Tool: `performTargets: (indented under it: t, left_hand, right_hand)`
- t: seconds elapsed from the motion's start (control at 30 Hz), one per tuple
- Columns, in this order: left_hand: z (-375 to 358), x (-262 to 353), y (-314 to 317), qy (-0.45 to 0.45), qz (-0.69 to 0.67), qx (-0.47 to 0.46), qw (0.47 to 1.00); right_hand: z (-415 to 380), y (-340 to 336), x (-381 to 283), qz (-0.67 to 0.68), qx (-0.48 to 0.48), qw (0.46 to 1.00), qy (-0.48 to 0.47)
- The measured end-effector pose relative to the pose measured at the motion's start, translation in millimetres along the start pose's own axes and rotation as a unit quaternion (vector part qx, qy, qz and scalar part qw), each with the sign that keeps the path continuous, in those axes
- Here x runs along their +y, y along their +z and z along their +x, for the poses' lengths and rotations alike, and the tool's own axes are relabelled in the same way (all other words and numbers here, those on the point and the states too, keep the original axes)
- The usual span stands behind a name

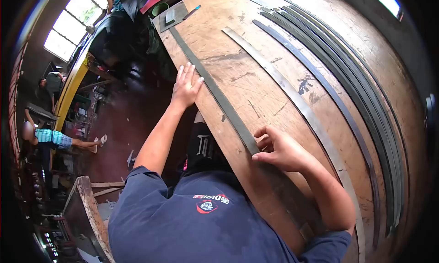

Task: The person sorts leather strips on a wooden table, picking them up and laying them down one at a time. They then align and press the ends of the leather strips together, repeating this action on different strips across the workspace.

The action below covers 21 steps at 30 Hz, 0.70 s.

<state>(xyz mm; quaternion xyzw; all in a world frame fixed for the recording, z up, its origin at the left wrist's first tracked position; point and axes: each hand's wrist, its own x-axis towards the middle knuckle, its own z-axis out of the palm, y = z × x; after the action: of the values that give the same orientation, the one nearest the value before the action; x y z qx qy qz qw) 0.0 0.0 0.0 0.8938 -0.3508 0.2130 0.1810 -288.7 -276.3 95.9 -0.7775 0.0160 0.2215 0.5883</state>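
A long dark grey-green strip (pixel 222 100) lies along the near edge of the wooden table. My left hand (pixel 185 86) rests flat across the table edge, its fingers stretched out and their tips at the strip. Farther down the strip, my right hand (pixel 286 149) has bent fingers and a thumb set against it, in a loose pinch at its side. Below that hand the strip runs into shadow, so its end is hard to make out. To the right of the strip, a long shiny metal straightedge (pixel 292 91) lies on the wood.
A narrow dark strip (pixel 315 70) and a bundle of several dark strips (pixel 352 77) lie along the table's (pixel 256 86) far side. A blue-tipped cutter (pixel 191 12) and a small dark block (pixel 170 16) sit at one end. Other people (pixel 52 137) are across the floor; a wooden crate (pixel 89 212) stands nearby.
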Motion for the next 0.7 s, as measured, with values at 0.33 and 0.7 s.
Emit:
performTargets:
  t: [0.33, 0.7]
  left_hand:
    - [-1, -2, -1, -0.023, 0.045, -0.016, 0.999]
    - [13, 56, -27, -0.073, 0.028, -0.146, 0.986]
  right_hand:
    - [1, 8, 3, 0.029, 0.012, 0.999, -0.006]
    - [-40, 14, -2, 0.013, 0.071, 0.997, 0.043]
